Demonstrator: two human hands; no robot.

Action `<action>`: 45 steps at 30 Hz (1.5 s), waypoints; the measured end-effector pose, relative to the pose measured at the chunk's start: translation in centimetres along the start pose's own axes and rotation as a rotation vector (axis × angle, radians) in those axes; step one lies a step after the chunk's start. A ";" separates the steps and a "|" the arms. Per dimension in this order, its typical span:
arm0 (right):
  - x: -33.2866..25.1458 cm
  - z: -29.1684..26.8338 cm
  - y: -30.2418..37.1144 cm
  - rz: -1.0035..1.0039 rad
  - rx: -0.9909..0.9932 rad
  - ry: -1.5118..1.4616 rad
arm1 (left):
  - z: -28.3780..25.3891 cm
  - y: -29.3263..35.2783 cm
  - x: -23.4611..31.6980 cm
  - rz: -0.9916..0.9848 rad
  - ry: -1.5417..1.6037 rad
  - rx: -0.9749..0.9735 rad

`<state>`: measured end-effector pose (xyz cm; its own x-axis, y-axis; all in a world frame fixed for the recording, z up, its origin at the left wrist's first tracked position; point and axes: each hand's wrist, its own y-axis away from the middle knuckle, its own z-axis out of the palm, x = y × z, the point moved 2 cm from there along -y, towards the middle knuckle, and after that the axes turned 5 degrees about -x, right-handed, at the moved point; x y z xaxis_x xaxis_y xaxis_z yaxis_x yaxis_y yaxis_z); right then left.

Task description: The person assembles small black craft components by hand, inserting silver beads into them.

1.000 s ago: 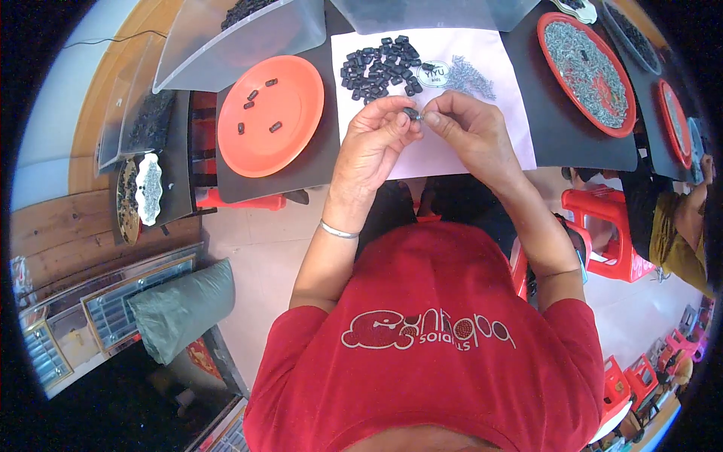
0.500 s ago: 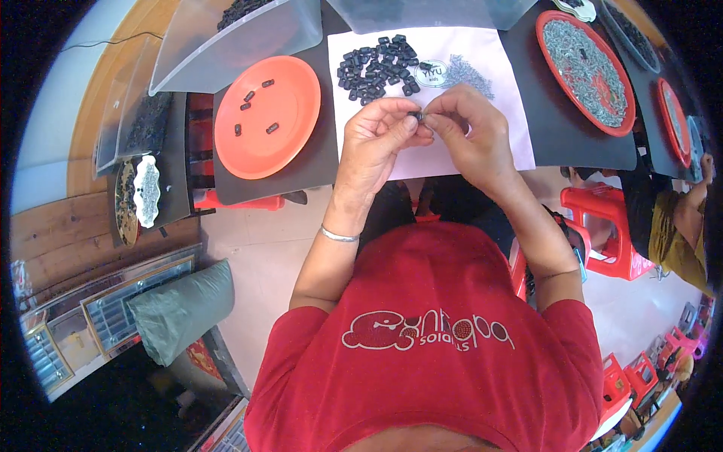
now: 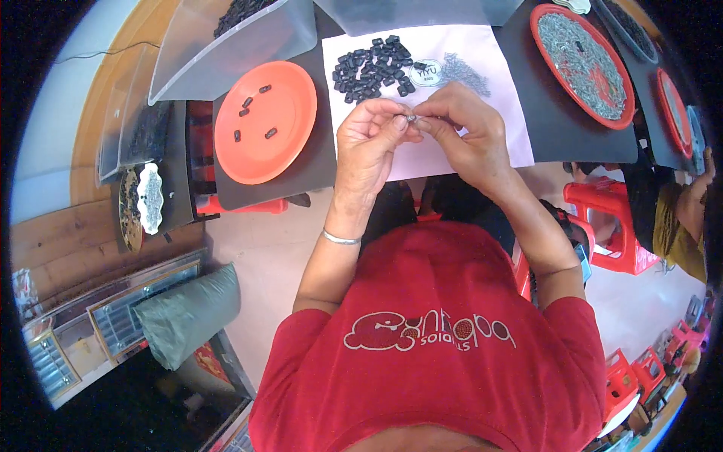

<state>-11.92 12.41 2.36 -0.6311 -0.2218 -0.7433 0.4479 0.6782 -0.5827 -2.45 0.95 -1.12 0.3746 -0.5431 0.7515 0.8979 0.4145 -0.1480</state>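
Over the near part of a pale pink sheet [image 3: 497, 132], my left hand [image 3: 370, 139] and my right hand [image 3: 468, 132] meet fingertip to fingertip. Both are closed in a pinch around a tiny piece [image 3: 410, 118] with a silvery glint; the fingers cover most of it, and its exact kind cannot be made out. Beyond my left hand lies a pile of small black plastic pieces [image 3: 373, 68]. Small silvery metal pieces [image 3: 465, 74], thin like springs, are spread beyond my right hand. A round printed mark [image 3: 426, 73] on the sheet sits between both piles.
An orange-red plate [image 3: 263, 162] at left holds several black pieces. A red tray [image 3: 544, 53] heaped with silvery pieces stands at right. Translucent bins [image 3: 248, 64] line the far edge of the dark table [image 3: 572, 139]. Another person's arm [image 3: 689, 203] shows at far right, near red stools [image 3: 610, 226].
My hands stay together in the same pinch, with the fingers slightly shifted. A dark piece showed between them before; now a silvery glint shows there. The whole view has shifted slightly.
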 end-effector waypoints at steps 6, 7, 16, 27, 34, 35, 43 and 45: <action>0.0 0.2 -0.1 -0.018 0.016 -0.021 | 0.1 -0.1 -0.2 0.078 -0.054 -0.015; -0.1 0.2 -0.1 -0.046 0.019 -0.004 | 0.2 -0.1 -0.2 0.074 -0.055 -0.018; -0.4 0.5 0.2 0.236 0.001 0.036 | 0.6 0.3 -0.2 0.212 -0.270 0.064; 0.5 0.9 0.5 0.351 0.024 -0.118 | 1.2 0.3 -0.1 0.218 -0.331 0.133; 1.5 0.1 0.3 0.158 0.015 0.302 | 1.4 0.1 -0.3 0.165 -0.391 0.188; 1.9 -0.4 0.3 0.158 0.015 0.303 | 1.5 0.0 -0.4 0.153 -0.432 0.199; 2.7 -2.0 0.3 0.253 -0.041 0.235 | 1.4 0.1 -0.1 0.113 -0.481 0.214; 2.5 -2.1 0.2 0.282 -0.038 0.134 | 1.5 0.1 -0.1 0.113 -0.496 0.154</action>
<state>-14.73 13.48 1.07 -0.5642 0.0710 -0.8226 0.5949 0.7258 -0.3453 -2.78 2.12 -0.27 0.2794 -0.0941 0.9556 0.8001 0.5731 -0.1775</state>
